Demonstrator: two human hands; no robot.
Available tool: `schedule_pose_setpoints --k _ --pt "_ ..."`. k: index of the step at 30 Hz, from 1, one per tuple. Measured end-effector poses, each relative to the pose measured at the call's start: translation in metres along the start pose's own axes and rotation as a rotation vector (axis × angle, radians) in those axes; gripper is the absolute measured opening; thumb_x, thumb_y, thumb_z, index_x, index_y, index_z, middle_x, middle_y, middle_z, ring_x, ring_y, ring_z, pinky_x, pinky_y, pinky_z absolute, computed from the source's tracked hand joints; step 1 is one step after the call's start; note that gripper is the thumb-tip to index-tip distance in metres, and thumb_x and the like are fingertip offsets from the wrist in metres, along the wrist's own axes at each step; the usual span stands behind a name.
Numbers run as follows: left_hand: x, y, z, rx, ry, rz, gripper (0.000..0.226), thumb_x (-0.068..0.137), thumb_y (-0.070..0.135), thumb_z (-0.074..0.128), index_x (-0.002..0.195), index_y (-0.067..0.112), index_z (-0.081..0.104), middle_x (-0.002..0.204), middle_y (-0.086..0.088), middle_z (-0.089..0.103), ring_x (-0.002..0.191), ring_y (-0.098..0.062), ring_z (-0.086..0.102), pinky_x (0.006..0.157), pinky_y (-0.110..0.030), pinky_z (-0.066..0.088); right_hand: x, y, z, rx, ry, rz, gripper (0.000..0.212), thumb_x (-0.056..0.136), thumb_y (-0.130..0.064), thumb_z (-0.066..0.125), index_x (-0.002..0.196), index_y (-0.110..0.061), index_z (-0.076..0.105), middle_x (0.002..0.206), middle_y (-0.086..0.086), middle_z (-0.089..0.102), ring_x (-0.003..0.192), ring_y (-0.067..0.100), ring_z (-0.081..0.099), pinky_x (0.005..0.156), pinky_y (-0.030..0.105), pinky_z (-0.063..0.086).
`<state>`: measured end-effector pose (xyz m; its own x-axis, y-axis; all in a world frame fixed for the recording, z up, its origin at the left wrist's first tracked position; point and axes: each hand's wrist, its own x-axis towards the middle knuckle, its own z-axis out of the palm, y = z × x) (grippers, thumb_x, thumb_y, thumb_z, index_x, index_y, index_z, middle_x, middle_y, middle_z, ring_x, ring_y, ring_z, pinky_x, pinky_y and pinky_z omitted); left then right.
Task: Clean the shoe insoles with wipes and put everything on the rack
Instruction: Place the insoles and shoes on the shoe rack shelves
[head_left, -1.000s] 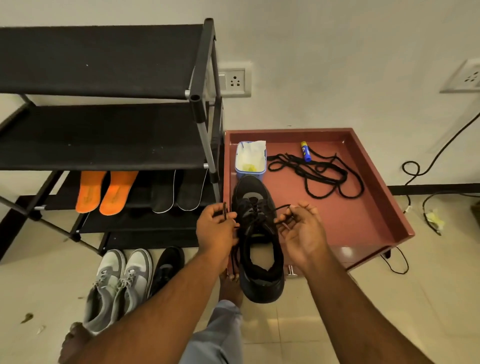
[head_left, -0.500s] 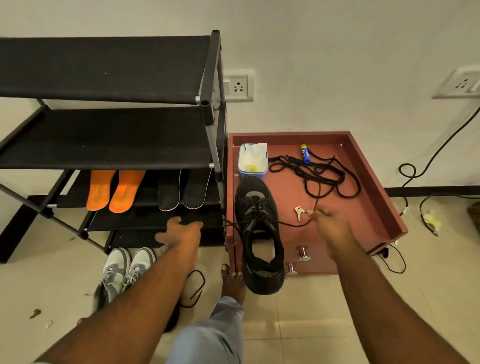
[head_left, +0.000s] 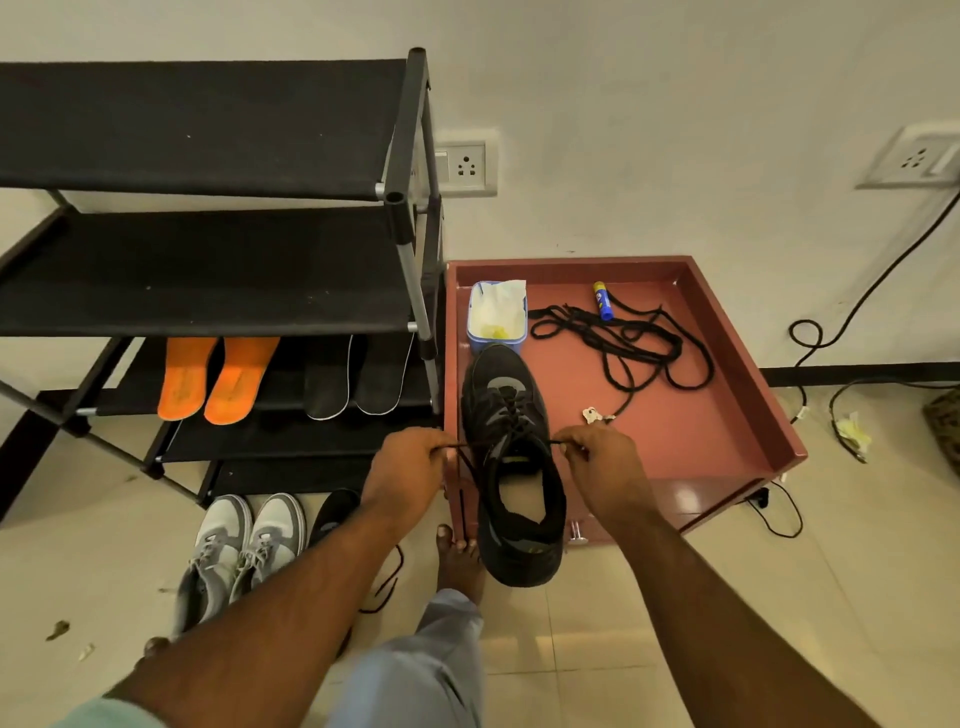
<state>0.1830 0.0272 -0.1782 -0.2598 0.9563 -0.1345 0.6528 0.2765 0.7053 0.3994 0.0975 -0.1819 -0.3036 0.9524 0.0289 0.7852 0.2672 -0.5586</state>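
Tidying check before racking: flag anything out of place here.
The black shoe overhangs the red tray's front edge. A crumpled wipe lies on the floor right of the tray, and loose black laces sprawl inside it.

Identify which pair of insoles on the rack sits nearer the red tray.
The black insoles sit nearer the red tray, beside the rack's right post. The orange insoles lie further left on the same shelf, brightly coloured where the others are dark.

Home interior, likely entryway: fabric-shelved shoe rack (head_left: 218, 270) against white wall, sneakers (head_left: 244, 551) on tiled floor (head_left: 675, 623), wall sockets (head_left: 465, 167), loose power cables (head_left: 852, 317).
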Motion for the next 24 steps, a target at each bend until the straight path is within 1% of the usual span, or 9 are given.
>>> schedule_pose_setpoints --k 2,4,6,7,9,12,15,19,24 --pt "0.0 0.001 -0.008 0.123 -0.099 -0.017 0.02 0.097 0.016 0.059 0.105 0.025 0.075 0.1 0.011 0.072 0.087 -0.002 0.065 0.081 -0.022 0.054 0.002 0.0 -0.003 0.005 -0.024 0.0 0.022 0.091 -0.012 0.056 0.103 -0.02 0.073 0.093 -0.005 0.069 0.084 0.01 0.058 0.085 0.027 0.047" --pt "0.002 0.01 -0.012 0.298 -0.052 0.019 0.02 0.094 0.024 0.059 0.107 0.027 0.074 0.109 0.01 0.069 0.096 -0.008 0.063 0.082 -0.028 0.052 0.003 -0.009 -0.007 0.237 -0.006 0.061 0.018 0.091 -0.015 0.059 0.102 -0.018 0.073 0.088 -0.012 0.066 0.078 -0.003 0.059 0.077 0.015 0.047" --pt "0.007 0.025 -0.012 0.309 0.079 0.112 0.028 0.091 0.026 0.059 0.117 0.025 0.071 0.118 0.009 0.065 0.11 -0.013 0.058 0.093 -0.033 0.047 0.01 -0.016 -0.009 0.474 0.085 0.149 0.016 0.091 -0.01 0.058 0.099 -0.015 0.072 0.082 -0.016 0.063 0.07 -0.012 0.058 0.063 0.001 0.04" --pt "0.011 0.032 -0.009 0.202 0.093 0.11 0.032 0.092 0.023 0.06 0.122 0.021 0.069 0.12 0.007 0.064 0.111 -0.012 0.057 0.096 -0.03 0.045 0.017 -0.018 -0.01 0.518 0.106 0.182 0.016 0.091 -0.009 0.058 0.095 -0.015 0.072 0.079 -0.017 0.063 0.068 -0.012 0.057 0.06 0.0 0.039" --pt "0.021 0.044 0.0 -0.132 0.033 -0.037 0.03 0.093 0.018 0.064 0.122 0.014 0.069 0.117 0.002 0.067 0.104 -0.01 0.06 0.092 -0.023 0.047 0.03 -0.022 -0.006 0.543 0.06 0.223 0.015 0.089 -0.009 0.06 0.086 -0.015 0.073 0.078 -0.012 0.067 0.07 -0.003 0.059 0.065 0.009 0.044" --pt "0.038 0.045 0.019 -0.409 0.045 -0.28 0.014 0.091 0.011 0.067 0.104 0.014 0.073 0.107 -0.009 0.072 0.094 -0.019 0.067 0.087 -0.031 0.056 0.044 -0.025 0.006 0.562 -0.045 0.274 0.015 0.088 -0.008 0.062 0.081 -0.017 0.072 0.073 -0.003 0.067 0.068 0.009 0.06 0.066 0.022 0.049" --pt "0.048 0.039 0.029 -0.429 0.127 -0.345 0.019 0.089 0.006 0.069 0.106 0.012 0.073 0.11 -0.012 0.071 0.101 -0.025 0.067 0.093 -0.04 0.056 0.053 -0.024 0.013 0.509 -0.093 0.257 0.018 0.088 -0.001 0.059 0.098 -0.009 0.072 0.085 0.002 0.067 0.076 0.012 0.06 0.073 0.021 0.05" --pt "0.054 0.039 0.031 -0.29 0.132 -0.189 0.026 0.094 0.007 0.064 0.119 0.009 0.07 0.118 -0.008 0.069 0.11 -0.02 0.064 0.092 -0.02 0.047 0.062 -0.025 0.013 0.341 -0.134 0.127 0.025 0.087 0.0 0.061 0.109 -0.006 0.07 0.105 0.006 0.069 0.095 0.015 0.063 0.085 0.02 0.048" --pt "0.064 0.032 0.03 -0.193 0.116 -0.013 0.017 0.09 0.008 0.069 0.106 0.011 0.075 0.101 0.0 0.069 0.096 -0.012 0.064 0.084 -0.014 0.045 0.069 -0.021 0.018 0.089 -0.162 -0.049 0.02 0.086 -0.008 0.061 0.099 -0.015 0.074 0.1 0.005 0.068 0.091 0.018 0.061 0.081 0.026 0.047"
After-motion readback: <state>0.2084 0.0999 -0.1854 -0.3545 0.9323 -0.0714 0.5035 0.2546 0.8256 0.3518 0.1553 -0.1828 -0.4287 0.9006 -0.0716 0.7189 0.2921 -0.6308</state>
